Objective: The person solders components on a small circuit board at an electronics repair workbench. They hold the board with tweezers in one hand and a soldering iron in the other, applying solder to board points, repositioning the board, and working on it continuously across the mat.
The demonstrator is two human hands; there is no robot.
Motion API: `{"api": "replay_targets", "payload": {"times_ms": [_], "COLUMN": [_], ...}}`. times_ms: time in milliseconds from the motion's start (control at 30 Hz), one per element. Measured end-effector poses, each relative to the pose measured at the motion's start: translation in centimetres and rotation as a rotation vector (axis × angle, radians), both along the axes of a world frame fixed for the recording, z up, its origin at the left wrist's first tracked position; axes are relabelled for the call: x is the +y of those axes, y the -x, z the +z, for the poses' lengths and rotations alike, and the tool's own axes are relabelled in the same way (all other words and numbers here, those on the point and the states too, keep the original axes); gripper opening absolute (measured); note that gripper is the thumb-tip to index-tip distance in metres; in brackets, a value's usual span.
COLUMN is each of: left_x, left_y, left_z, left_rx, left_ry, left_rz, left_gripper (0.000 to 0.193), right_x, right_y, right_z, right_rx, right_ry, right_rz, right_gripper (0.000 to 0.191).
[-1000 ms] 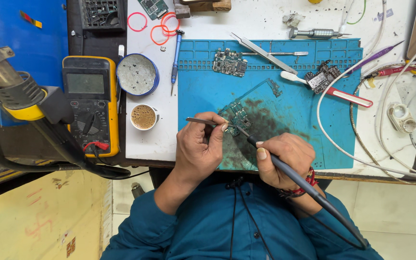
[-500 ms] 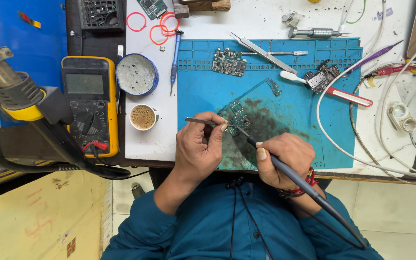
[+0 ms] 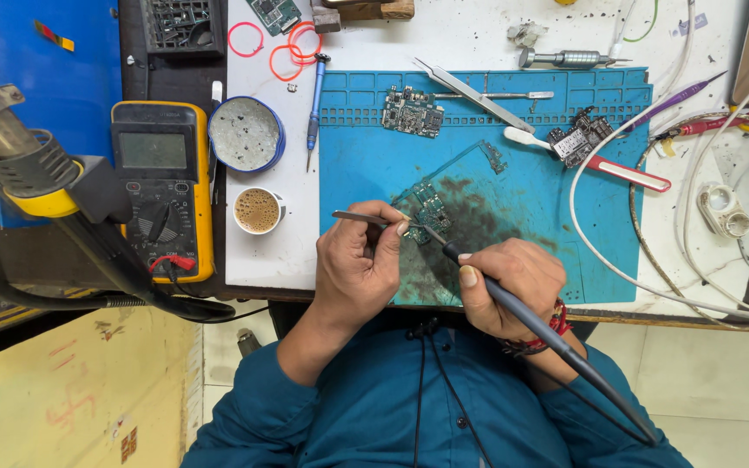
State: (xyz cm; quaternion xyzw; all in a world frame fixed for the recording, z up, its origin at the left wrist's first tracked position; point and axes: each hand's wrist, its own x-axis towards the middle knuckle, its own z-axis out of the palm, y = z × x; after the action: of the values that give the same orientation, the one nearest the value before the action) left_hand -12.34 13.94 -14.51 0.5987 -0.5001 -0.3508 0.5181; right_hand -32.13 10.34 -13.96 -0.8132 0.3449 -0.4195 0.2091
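– What sits at the far left of the counter [image 3: 270,260]?

– A hot-air nozzle [image 3: 10,147] on a thick black hose, then a yellow multimeter [image 3: 162,186]. Just right of it lie a round blue-rimmed tin [image 3: 246,134] and a small cup of brown liquid [image 3: 257,210].

– And the person's hands?

– The left hand [image 3: 361,260] is closed around thin tweezers [image 3: 366,218], pinched between thumb and fingers, the tips lying across to the right onto a small green circuit board [image 3: 426,212]. That board rests on the blue work mat [image 3: 565,199], at a dark scorched patch near the mat's front edge.

– The other one?

– The right hand [image 3: 513,282] grips a grey soldering iron [image 3: 522,312] like a pen; its tip meets the same board just beside the tweezers' tips, and its cable runs back over the blue sleeve.

– Further right?

– Higher on the mat lie another circuit board [image 3: 411,111], long steel tweezers [image 3: 470,87] and a red-handled brush [image 3: 604,165]. White cables [image 3: 617,260] loop along the counter's right side.
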Motion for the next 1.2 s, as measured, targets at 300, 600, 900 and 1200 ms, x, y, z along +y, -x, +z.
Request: {"api": "replay_targets", "payload": {"times_ms": [300,600,900,1200], "left_x": [-0.02,0.0,0.03,-0.09], "left_y": [-0.05,-0.02,0.01,-0.06], "left_z": [-0.01,0.08,0.12,0.01], "left_rx": [-0.005,0.006,0.011,0.003], "left_ry": [-0.007,-0.001,-0.006,-0.001], "left_rz": [-0.014,-0.006,0.011,-0.004], "left_gripper": [0.008,0.008,0.008,0.008], "right_x": [0.01,-0.03,-0.02,0.0], "right_y": [-0.04,-0.1,-0.14,-0.06], "right_z": [0.07,0.02,0.09,0.12], "right_rx": [0.015,-0.017,-0.008,-0.017], "right_ry": [0.01,-0.021,-0.007,-0.02], "right_rz": [0.0,0.002,-0.003,-0.001], "right_gripper": [0.005,0.005,0.004,0.005]}}
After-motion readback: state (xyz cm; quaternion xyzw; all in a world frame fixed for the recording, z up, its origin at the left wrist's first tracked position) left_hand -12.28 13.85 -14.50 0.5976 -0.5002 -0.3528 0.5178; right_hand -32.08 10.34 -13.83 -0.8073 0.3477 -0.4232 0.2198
